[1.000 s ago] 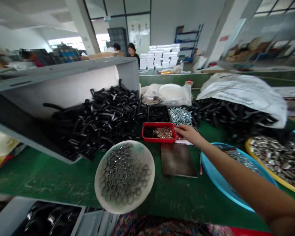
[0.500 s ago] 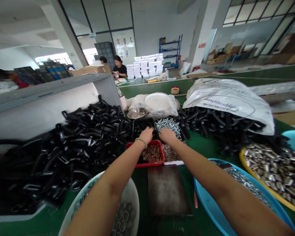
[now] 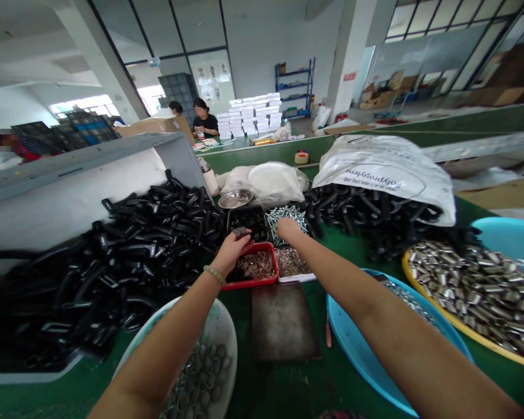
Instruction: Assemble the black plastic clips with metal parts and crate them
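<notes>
On the green worktop (image 3: 241, 372), the left hand (image 3: 230, 251) is pinching a small black plastic part (image 3: 241, 231) above a red plastic tray (image 3: 253, 284), while the right hand (image 3: 289, 229) is touching silver metal screws (image 3: 284, 220), its grip unclear.

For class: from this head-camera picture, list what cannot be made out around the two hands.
Head view:
- Small dark piece at the left hand's fingertips: too small to identify.
- Right hand: covers part of the silver screws, so any grip on them cannot be told.
- White bowl of metal rings: left forearm hides part; bottom edge cuts it off.
- Blue basin: right forearm hides most of its contents.
</notes>
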`<state>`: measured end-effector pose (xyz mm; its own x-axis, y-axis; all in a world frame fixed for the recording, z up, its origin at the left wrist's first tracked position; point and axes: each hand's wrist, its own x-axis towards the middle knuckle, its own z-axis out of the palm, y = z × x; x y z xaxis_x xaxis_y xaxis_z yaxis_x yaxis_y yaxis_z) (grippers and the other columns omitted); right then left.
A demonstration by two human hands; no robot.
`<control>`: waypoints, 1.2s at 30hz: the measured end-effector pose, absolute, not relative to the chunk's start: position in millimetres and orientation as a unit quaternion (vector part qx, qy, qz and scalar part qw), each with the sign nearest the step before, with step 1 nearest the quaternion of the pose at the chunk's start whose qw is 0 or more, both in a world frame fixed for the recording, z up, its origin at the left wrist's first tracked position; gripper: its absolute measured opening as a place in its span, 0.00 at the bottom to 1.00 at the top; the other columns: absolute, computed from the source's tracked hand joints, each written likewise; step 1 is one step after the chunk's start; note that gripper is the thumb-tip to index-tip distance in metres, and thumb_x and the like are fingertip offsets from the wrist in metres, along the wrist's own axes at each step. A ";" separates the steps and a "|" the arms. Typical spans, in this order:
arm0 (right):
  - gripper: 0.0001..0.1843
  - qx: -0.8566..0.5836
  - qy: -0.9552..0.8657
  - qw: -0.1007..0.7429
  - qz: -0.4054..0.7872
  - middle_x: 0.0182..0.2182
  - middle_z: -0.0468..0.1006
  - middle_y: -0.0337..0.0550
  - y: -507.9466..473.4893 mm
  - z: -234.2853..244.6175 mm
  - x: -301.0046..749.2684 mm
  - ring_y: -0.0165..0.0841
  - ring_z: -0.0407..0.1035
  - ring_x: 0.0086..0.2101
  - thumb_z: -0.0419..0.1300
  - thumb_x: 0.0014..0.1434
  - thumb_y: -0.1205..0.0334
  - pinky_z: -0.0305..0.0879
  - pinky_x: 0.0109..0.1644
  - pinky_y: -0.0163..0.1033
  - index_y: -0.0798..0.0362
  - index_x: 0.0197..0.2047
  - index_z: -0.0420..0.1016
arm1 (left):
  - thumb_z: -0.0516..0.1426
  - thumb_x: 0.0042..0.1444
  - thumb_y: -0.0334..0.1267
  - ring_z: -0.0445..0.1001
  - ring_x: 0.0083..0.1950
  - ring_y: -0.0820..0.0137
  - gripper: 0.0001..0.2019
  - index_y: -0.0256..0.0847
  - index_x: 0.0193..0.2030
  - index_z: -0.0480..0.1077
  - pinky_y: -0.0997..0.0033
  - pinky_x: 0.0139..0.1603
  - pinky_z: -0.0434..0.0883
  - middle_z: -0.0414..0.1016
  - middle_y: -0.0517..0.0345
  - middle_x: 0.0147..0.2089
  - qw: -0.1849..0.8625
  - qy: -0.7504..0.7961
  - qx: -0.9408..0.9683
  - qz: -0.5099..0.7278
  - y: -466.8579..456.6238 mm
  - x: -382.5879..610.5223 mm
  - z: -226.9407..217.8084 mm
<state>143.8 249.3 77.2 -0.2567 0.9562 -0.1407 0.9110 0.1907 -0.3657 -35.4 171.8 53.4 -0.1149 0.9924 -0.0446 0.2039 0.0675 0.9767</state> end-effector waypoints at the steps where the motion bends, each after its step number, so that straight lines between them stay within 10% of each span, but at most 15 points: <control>1: 0.17 -0.606 -0.766 0.078 0.197 0.47 0.72 0.52 245.5 80.0 144.5 0.37 0.69 0.44 0.57 0.61 0.59 0.68 0.47 0.45 0.59 0.50 0.69 | 0.53 0.58 0.31 0.76 0.42 0.73 0.10 0.38 0.47 0.66 0.68 0.48 0.73 0.74 0.52 0.43 0.485 0.561 0.455 0.493 157.3 -37.8 55.1; 10: 0.08 -0.418 -0.758 0.326 0.379 0.22 0.74 0.35 105.5 75.7 135.3 0.29 0.69 0.22 0.52 0.59 0.59 0.63 0.27 0.32 0.51 0.40 0.66 | 0.58 0.53 0.27 0.77 0.41 0.73 0.09 0.36 0.42 0.71 0.74 0.44 0.74 0.77 0.54 0.41 0.689 0.399 0.214 0.567 64.3 -33.9 51.0; 19: 0.09 -0.384 -0.871 0.283 0.114 0.32 0.74 0.49 39.5 54.4 130.8 0.35 0.68 0.33 0.51 0.58 0.69 0.63 0.38 0.39 0.56 0.38 0.72 | 0.67 0.40 0.27 0.74 0.47 0.68 0.22 0.37 0.45 0.73 0.66 0.55 0.66 0.77 0.54 0.45 0.660 0.353 0.287 0.599 10.7 -6.0 47.8; 25: 0.27 -0.312 -0.670 0.417 0.529 0.34 0.70 0.39 5.0 30.6 138.5 0.30 0.67 0.30 0.57 0.59 0.59 0.67 0.35 0.37 0.45 0.60 0.56 | 0.65 0.44 0.29 0.74 0.39 0.73 0.15 0.37 0.42 0.73 0.71 0.47 0.69 0.77 0.57 0.38 0.711 0.358 0.247 0.553 -32.5 -17.2 42.7; 30: 0.15 -0.353 -0.422 0.378 0.745 0.21 0.67 0.33 -18.0 6.6 140.7 0.24 0.61 0.19 0.61 0.54 0.49 0.60 0.22 0.30 0.52 0.35 0.67 | 0.65 0.44 0.28 0.75 0.37 0.73 0.13 0.34 0.39 0.73 0.72 0.45 0.71 0.76 0.54 0.36 0.810 0.316 0.176 0.461 -64.1 -10.9 40.4; 36: 0.18 -0.493 -0.485 0.413 0.592 0.14 0.60 0.29 -30.8 -4.4 143.7 0.24 0.53 0.14 0.55 0.58 0.45 0.51 0.18 0.30 0.52 0.29 0.63 | 0.59 0.51 0.31 0.76 0.36 0.72 0.08 0.37 0.40 0.71 0.71 0.44 0.71 0.77 0.55 0.36 0.735 0.421 0.190 0.497 -64.6 1.4 28.4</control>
<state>143.7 -30.8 -4.4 -0.1730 0.9679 -0.1824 -0.0119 -0.1873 -0.9822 1.4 -64.6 28.4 0.1520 0.8897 -0.4305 -0.5701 0.4347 0.6972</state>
